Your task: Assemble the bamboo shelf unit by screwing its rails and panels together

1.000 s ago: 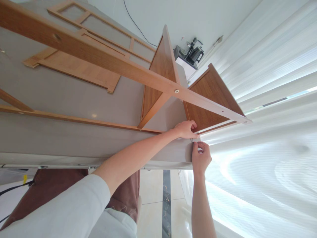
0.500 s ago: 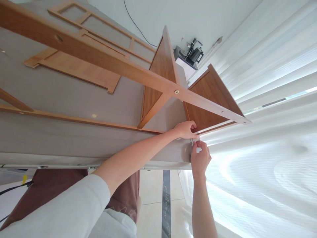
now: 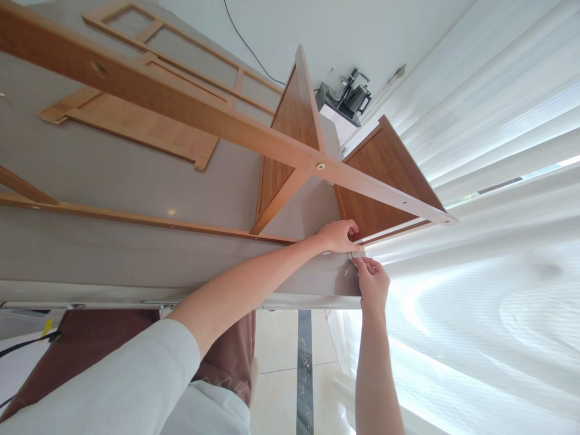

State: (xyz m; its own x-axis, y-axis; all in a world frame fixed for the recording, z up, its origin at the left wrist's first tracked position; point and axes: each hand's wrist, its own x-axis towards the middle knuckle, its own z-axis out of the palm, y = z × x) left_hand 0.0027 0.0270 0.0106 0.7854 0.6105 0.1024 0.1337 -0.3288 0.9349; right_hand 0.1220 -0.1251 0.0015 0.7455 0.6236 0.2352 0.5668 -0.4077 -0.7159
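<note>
A wooden shelf frame lies on its side, with a long upper rail (image 3: 217, 124), a lower rail (image 3: 136, 219) and two upright panels. My left hand (image 3: 339, 235) is closed around the lower rail's right end, at the bottom corner of the right panel (image 3: 385, 181). Just below it, my right hand (image 3: 375, 283) pinches a thin metal piece that looks like a hex key (image 3: 351, 257), held against the rail's end. Its tip is hidden by my fingers. The left panel (image 3: 294, 115) stands between the rails. A round bolt head (image 3: 321, 166) shows in the upper rail.
The frame rests on a grey table (image 3: 217, 187). Behind it lie a loose wooden panel (image 3: 140, 124) and a ladder-like wooden frame (image 3: 190, 51). A black kettle (image 3: 359, 99) stands on a small stand at the back. White curtains (image 3: 489, 290) hang close on the right.
My right hand has shifted slightly right and turned, with its fingers now pointing more to the left. My left hand stays on the rail's end.
</note>
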